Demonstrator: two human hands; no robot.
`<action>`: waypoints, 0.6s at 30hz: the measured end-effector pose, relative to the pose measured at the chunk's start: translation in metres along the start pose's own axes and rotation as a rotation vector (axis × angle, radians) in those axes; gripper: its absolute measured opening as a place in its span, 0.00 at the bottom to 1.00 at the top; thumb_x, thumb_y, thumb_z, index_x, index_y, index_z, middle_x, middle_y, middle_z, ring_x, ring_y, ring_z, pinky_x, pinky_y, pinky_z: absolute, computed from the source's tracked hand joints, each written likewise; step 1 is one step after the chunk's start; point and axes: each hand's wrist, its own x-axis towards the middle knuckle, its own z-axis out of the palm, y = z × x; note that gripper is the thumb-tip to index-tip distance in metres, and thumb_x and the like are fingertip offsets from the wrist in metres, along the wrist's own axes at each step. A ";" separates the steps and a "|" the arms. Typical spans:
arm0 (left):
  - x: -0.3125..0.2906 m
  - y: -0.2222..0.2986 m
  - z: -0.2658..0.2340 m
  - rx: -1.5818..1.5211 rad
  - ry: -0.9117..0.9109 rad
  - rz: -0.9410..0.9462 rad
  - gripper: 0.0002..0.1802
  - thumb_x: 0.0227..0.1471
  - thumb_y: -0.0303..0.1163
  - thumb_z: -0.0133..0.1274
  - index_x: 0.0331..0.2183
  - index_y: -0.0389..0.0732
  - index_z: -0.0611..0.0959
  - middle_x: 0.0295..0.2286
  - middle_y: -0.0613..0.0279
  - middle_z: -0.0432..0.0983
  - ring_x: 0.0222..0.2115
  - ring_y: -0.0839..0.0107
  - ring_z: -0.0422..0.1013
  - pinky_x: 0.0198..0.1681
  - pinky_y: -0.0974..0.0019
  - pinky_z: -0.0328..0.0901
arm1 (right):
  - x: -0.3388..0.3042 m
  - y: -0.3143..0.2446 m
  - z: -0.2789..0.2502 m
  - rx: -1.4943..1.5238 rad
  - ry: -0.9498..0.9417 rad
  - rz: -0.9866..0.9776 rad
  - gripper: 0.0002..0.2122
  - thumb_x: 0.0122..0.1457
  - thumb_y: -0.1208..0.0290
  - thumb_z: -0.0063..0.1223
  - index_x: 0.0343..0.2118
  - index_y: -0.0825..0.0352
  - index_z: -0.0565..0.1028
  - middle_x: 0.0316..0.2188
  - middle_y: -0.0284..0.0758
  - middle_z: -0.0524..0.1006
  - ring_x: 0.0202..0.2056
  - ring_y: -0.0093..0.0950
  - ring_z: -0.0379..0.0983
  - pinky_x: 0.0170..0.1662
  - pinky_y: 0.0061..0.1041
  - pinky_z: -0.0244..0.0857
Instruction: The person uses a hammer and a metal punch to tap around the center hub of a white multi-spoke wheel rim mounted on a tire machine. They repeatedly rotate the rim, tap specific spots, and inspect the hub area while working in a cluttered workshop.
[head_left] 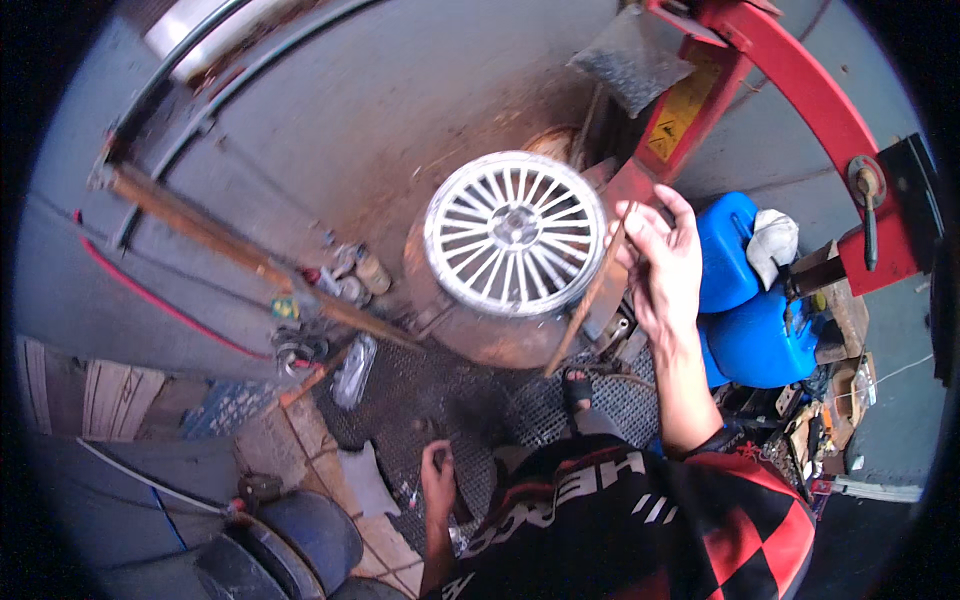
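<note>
My right hand (662, 260) is raised beside a multi-spoke alloy wheel rim (515, 228), its thumb and fingers pinching the upper end of a thin brown strip (584, 305). The strip slants down toward me past the rim's right edge. I cannot tell what it is made of. White and silver, without a tyre, the rim lies flat on a rusty round turntable (490, 338). Low and close to my body, my left hand (437, 475) hangs with its fingers curled. Something dark may be in it, too blurred to name.
A red machine arm (815, 95) rises at the right, with a clear bag (630, 62) hanging from it. Blue plastic cans (762, 335) stand below. A rusty bar (230, 250) slants across the left, near small bottles (370, 272). A perforated mat (400, 395) covers the floor.
</note>
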 end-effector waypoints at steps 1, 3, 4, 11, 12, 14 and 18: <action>0.008 0.009 -0.007 -0.002 0.000 -0.027 0.10 0.55 0.23 0.48 0.41 0.36 0.78 0.34 0.57 0.72 0.37 0.66 0.70 0.51 0.66 0.61 | 0.002 0.003 0.011 0.059 -0.025 0.046 0.25 0.56 0.82 0.56 0.53 0.67 0.57 0.40 0.45 0.76 0.36 0.30 0.77 0.35 0.25 0.78; 0.018 0.033 -0.041 0.014 -0.060 -0.039 0.09 0.57 0.24 0.48 0.38 0.39 0.82 0.29 0.61 0.73 0.27 0.72 0.69 0.44 0.67 0.63 | -0.014 0.019 0.033 0.121 0.017 0.125 0.24 0.56 0.82 0.56 0.52 0.69 0.57 0.41 0.46 0.76 0.37 0.31 0.78 0.35 0.27 0.80; 0.023 0.050 -0.058 0.017 -0.086 -0.016 0.10 0.57 0.25 0.48 0.38 0.40 0.82 0.27 0.63 0.73 0.23 0.76 0.68 0.40 0.68 0.65 | -0.023 0.027 0.043 0.133 0.005 0.159 0.24 0.56 0.81 0.56 0.52 0.69 0.57 0.41 0.46 0.76 0.37 0.32 0.78 0.35 0.28 0.80; 0.058 0.098 -0.113 -0.262 -0.212 0.109 0.09 0.59 0.30 0.49 0.38 0.38 0.82 0.21 0.71 0.67 0.24 0.83 0.63 0.29 0.75 0.62 | -0.057 0.059 0.095 0.141 -0.117 0.312 0.24 0.56 0.80 0.57 0.51 0.69 0.57 0.40 0.48 0.77 0.35 0.32 0.78 0.33 0.27 0.80; 0.062 0.104 -0.119 -0.330 -0.240 0.116 0.10 0.60 0.31 0.48 0.38 0.37 0.82 0.21 0.72 0.66 0.24 0.84 0.62 0.28 0.75 0.61 | -0.064 0.060 0.107 0.114 -0.138 0.320 0.23 0.56 0.80 0.57 0.51 0.69 0.57 0.39 0.48 0.77 0.35 0.31 0.78 0.32 0.26 0.80; 0.069 0.116 -0.126 -0.424 -0.291 0.143 0.13 0.61 0.33 0.47 0.39 0.35 0.81 0.22 0.72 0.65 0.24 0.84 0.61 0.26 0.77 0.60 | -0.080 0.061 0.125 0.049 -0.241 0.319 0.24 0.56 0.81 0.57 0.52 0.69 0.56 0.38 0.47 0.77 0.33 0.31 0.78 0.34 0.25 0.79; 0.078 0.134 -0.133 -0.581 -0.357 0.258 0.13 0.59 0.34 0.52 0.40 0.36 0.82 0.28 0.69 0.68 0.21 0.84 0.64 0.23 0.78 0.59 | -0.133 0.076 0.163 -0.180 -0.470 0.221 0.28 0.54 0.83 0.57 0.53 0.67 0.54 0.35 0.44 0.77 0.34 0.29 0.78 0.37 0.24 0.75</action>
